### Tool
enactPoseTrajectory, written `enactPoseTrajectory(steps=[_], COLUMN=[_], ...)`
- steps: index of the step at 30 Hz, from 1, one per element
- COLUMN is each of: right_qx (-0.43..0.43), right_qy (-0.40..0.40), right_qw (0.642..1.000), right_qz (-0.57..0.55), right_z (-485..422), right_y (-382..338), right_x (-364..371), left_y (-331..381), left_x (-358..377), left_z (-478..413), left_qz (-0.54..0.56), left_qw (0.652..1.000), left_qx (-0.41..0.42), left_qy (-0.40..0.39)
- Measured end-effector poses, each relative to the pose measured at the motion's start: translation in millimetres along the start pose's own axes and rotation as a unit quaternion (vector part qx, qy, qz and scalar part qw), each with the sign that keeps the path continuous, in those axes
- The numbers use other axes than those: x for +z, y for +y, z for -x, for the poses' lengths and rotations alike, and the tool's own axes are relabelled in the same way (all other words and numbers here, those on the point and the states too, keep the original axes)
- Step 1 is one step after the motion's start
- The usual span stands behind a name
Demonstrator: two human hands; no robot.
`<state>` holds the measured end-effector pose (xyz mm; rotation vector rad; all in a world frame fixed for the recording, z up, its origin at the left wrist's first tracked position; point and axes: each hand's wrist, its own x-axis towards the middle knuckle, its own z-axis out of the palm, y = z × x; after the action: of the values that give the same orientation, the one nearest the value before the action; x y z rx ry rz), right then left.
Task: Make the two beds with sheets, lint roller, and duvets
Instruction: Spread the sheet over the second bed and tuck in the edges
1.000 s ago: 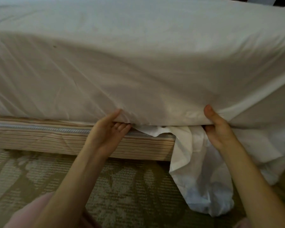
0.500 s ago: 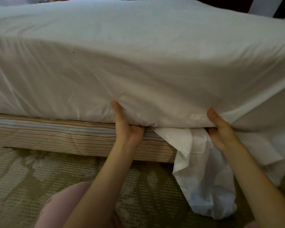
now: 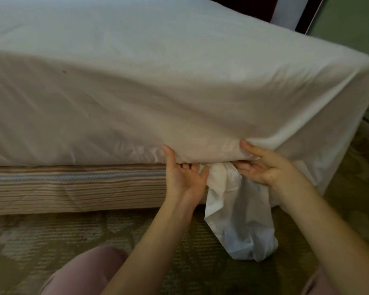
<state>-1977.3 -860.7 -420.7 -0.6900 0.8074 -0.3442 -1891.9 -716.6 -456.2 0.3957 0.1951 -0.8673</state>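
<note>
Palm up, the left hand (image 3: 183,179) hooks its fingers under the lower edge of the mattress (image 3: 200,154), thumb pressed on the white sheet (image 3: 158,92) covering it; just beside it the right hand (image 3: 262,165) pinches the same sheet edge between thumb and fingers. The sheet lies drawn over the mattress, a loose bunch hanging between the hands down past the striped bed base (image 3: 73,188) onto the patterned carpet (image 3: 41,237)

One white sheet (image 3: 179,81). One striped bed base (image 3: 73,188) under it. One loose white bunch (image 3: 239,220) hanging down (same sheet or another, I cannot tell). Two hands: left hand (image 3: 183,179), right hand (image 3: 264,167). One patterned carpet (image 3: 51,235). Two pink-clad knees (image 3: 83,271).
</note>
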Motion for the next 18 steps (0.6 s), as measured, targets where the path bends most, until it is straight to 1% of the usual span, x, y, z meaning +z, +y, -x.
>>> enactPoseTrajectory(steps=[2, 4, 5, 6, 8, 9, 10, 12, 14, 16, 18], right_qx=[-0.003, -0.005, -0.012, -0.033, -0.094, -0.103, -0.084, 0.0, 0.056, 0.067, 0.066], right_qy=[0.021, 0.053, 0.076, 0.113, 0.216, 0.249, 0.258, 0.258, 0.269, 0.271, 0.289], right_qw=[0.999, 0.988, 0.978, 0.961, 0.902, 0.876, 0.872, 0.892, 0.887, 0.882, 0.883], right_qz=[0.046, 0.142, 0.195, 0.251, 0.363, 0.401, 0.407, 0.372, 0.371, 0.379, 0.363], right_z=[9, 18, 21, 23, 26, 27, 28, 29, 25, 22, 20], right_y=[4, 13, 20, 27, 42, 50, 58, 80, 99, 106, 101], right_x=[7, 11, 11, 9, 3, 2, 0, -3, -11, -16, -19], left_y=[-12, -19, -20, -20, -20, -21, -21, -25, -31, -37, -38], left_x=[-1, -3, -4, -4, -6, -5, -5, -3, 2, 5, 6], left_z=[4, 3, 1, -1, -7, -10, -13, -17, -21, -24, -26], left_qz=[-0.057, -0.091, -0.093, -0.084, -0.057, -0.042, -0.029, -0.016, -0.014, -0.02, -0.031], left_qw=[0.997, 0.992, 0.99, 0.989, 0.987, 0.986, 0.986, 0.984, 0.983, 0.983, 0.984], left_qx=[-0.043, -0.081, -0.097, -0.112, -0.134, -0.139, -0.142, -0.149, -0.151, -0.147, -0.14], left_qy=[-0.013, -0.034, -0.044, -0.052, -0.068, -0.077, -0.085, -0.095, -0.102, -0.109, -0.101])
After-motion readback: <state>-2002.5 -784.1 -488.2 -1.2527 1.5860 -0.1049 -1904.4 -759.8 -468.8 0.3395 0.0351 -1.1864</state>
